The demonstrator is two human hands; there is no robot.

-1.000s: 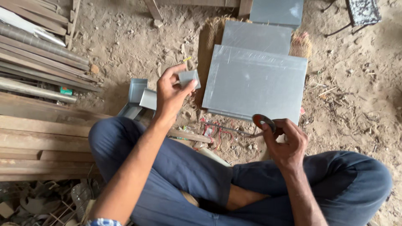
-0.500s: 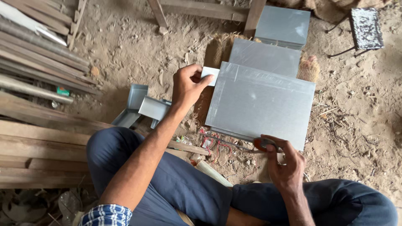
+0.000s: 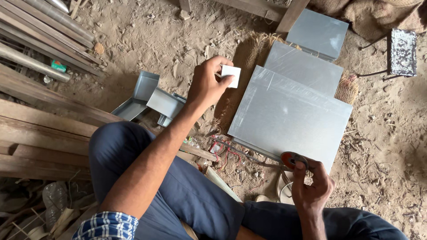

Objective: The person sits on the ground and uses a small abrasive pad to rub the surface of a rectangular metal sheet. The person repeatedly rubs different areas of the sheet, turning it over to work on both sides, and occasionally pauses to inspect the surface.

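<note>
Since a second ago, the left hand (image 3: 207, 84) has carried the small white square tile (image 3: 231, 76), pinched in its fingers, over the sandy floor (image 3: 178, 35) toward the large grey metal sheet (image 3: 289, 115); placing it against the sheet's edge looks the step in hand. The right hand (image 3: 311, 186) grips what seems a small round red-rimmed tool (image 3: 291, 159).

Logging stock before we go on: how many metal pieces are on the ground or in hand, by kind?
Flat grey sheets: 3
Bent grey channel pieces: 3
Small square piece in left hand: 1
Total: 7
</note>
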